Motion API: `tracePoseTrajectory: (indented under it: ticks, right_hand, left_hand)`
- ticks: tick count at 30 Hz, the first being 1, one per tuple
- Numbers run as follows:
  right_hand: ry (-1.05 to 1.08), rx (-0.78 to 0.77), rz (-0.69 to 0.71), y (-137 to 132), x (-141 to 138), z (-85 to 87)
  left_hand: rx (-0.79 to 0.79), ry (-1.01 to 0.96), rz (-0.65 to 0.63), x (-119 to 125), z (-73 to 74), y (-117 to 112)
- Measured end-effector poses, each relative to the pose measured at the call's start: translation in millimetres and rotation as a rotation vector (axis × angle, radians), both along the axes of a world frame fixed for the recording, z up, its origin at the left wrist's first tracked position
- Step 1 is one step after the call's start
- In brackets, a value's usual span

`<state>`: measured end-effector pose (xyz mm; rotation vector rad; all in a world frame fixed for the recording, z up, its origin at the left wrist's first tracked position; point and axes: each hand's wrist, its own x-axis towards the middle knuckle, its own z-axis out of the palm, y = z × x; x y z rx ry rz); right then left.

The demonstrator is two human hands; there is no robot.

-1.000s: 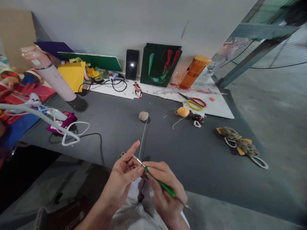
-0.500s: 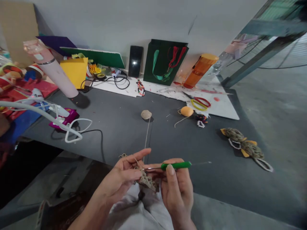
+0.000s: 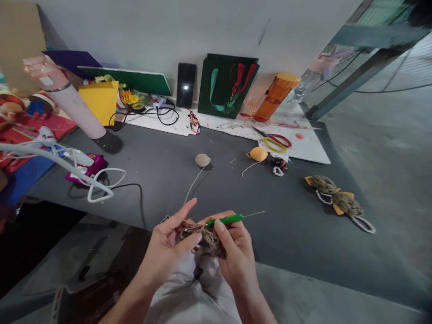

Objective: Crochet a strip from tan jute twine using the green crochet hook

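Just above the lap, seen from the head, the left hand [image 3: 168,254] was half open with its index finger raised, gripping a tan crocheted piece [image 3: 211,238], while the right hand [image 3: 236,256] closed around a green-handled crochet hook [image 3: 224,220]. The hook's long axis ran nearly level, rising rightward, with its metal tip [image 3: 187,229] pointing left into the piece, nearer the left hand. A strand of yarn [image 3: 194,186] ran from between the hands to a yarn ball [image 3: 202,159] on the dark counter [image 3: 286,238] ahead.

Left hand [image 3: 168,254] and right hand [image 3: 238,252] held close, fingers bent.
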<state>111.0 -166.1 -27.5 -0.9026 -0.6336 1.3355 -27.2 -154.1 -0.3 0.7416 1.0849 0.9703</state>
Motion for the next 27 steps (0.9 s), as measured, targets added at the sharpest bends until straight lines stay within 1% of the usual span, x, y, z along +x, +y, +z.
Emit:
tracePoseTrajectory:
  ticks: [3, 7, 9, 14, 17, 20, 22, 25, 27]
  right_hand:
    - [-0.077, -0.004, 0.04, 1.2, 6.4, 1.5]
    - [-0.143, -0.019, -0.021, 2.3, 7.2, 8.4]
    - [-0.127, -0.019, -0.031, 3.5, 6.9, 11.8]
    - [0.015, -0.046, 0.026, 7.5, 6.4, 15.5]
    - [0.041, -0.029, 0.012, 8.3, 5.7, 14.7]
    - [-0.057, 0.069, -0.023, 6.5, 6.4, 13.7]
    - [-0.206, 0.165, -0.048, 3.9, 8.2, 12.8]
    - [-0.509, 0.38, -0.1, -0.6, 10.7, 9.7]
    - [-0.64, 0.521, -0.138, -2.8, 9.9, 6.4]
  left_hand:
    - [0.01, 0.048, -0.01, -0.2, 1.1, 1.2]
    - [-0.008, 0.016, -0.002, 0.7, 1.0, 2.5]
    - [-0.007, -0.011, 0.016, 0.6, 0.7, 3.0]
    - [0.009, -0.03, 0.103, 0.2, -0.9, 1.9]
    - [0.015, -0.095, 0.088, 2.3, -1.0, 1.3]
    - [0.02, -0.173, 0.072, 7.6, -0.2, 1.1]
    - [0.007, -0.208, 0.106, 12.3, 0.4, 0.8]
    - [-0.025, -0.255, 0.17, 17.9, 0.8, 0.1]
    - [-0.057, -0.298, 0.176, 18.9, 0.7, -0.1]
